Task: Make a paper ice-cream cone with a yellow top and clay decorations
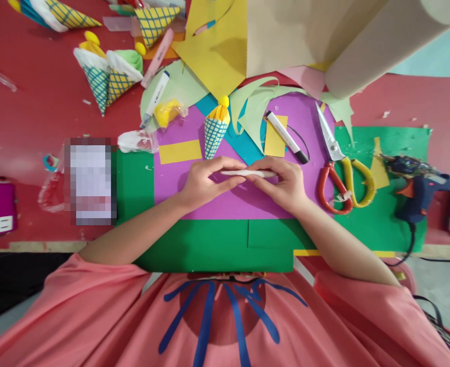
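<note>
Over the purple sheet (pixel 225 204), a thin white strip of what looks like modelling clay (pixel 229 173) lies sideways between my fingers. My left hand (pixel 206 184) pinches it from the left, and my right hand (pixel 282 182) pinches it from the right. The fingertips of both hands meet near its middle. Just beyond my left hand rests a small paper cone (pixel 215 133) with a blue grid, a yellow filling and a yellow ball at its top. A yellow paper strip (pixel 181 151) lies beside it. A capped marker (pixel 286 136) is beyond my right hand.
Open scissors (pixel 334 163) and a glue gun (pixel 416 191) lie to the right. At left are a blurred phone (pixel 92 184) and a bag of white clay (pixel 135 141). More decorated cones (pixel 123 76) sit at the far left; a large paper roll (pixel 378 51) stands far right.
</note>
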`<act>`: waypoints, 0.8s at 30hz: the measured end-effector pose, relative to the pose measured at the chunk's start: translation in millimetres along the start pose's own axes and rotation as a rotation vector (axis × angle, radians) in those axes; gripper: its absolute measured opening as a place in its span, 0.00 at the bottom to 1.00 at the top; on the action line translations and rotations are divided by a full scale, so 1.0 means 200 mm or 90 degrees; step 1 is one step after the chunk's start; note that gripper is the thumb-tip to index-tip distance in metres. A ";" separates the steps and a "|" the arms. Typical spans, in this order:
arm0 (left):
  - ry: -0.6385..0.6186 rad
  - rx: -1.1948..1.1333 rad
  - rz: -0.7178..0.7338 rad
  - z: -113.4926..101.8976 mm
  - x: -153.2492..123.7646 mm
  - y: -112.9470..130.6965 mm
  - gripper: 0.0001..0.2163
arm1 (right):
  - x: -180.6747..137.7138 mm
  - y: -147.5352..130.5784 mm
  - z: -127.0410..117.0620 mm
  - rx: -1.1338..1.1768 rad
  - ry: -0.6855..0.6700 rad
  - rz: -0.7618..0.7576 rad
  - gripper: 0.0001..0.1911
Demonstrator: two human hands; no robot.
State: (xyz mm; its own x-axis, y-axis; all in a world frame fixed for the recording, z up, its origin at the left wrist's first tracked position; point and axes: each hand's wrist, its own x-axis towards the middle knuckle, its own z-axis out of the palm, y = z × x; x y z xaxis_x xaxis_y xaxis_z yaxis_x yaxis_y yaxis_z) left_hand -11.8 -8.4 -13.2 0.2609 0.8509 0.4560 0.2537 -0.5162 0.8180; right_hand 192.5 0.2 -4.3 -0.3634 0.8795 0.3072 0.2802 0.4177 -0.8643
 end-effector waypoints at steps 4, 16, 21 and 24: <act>0.008 0.022 0.021 0.00 0.01 0.00 0.05 | -0.01 0.01 0.01 0.020 0.000 0.013 0.10; -0.019 -0.002 -0.032 -0.01 0.01 0.00 0.10 | -0.01 0.01 0.00 0.011 -0.003 0.004 0.06; 0.012 0.003 0.011 -0.01 0.01 -0.01 0.05 | -0.01 0.02 0.00 0.021 -0.025 -0.032 0.08; 0.013 0.004 0.002 -0.01 0.02 0.00 0.03 | -0.01 0.02 0.00 0.022 -0.026 -0.046 0.07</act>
State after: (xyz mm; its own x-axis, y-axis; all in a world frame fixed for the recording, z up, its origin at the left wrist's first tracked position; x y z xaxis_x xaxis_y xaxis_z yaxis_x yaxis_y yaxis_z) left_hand -12.8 -5.1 -12.0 0.2422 0.8510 0.4660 0.2591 -0.5196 0.8142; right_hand 193.5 0.7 -8.7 -0.4176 0.8370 0.3537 0.2210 0.4711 -0.8539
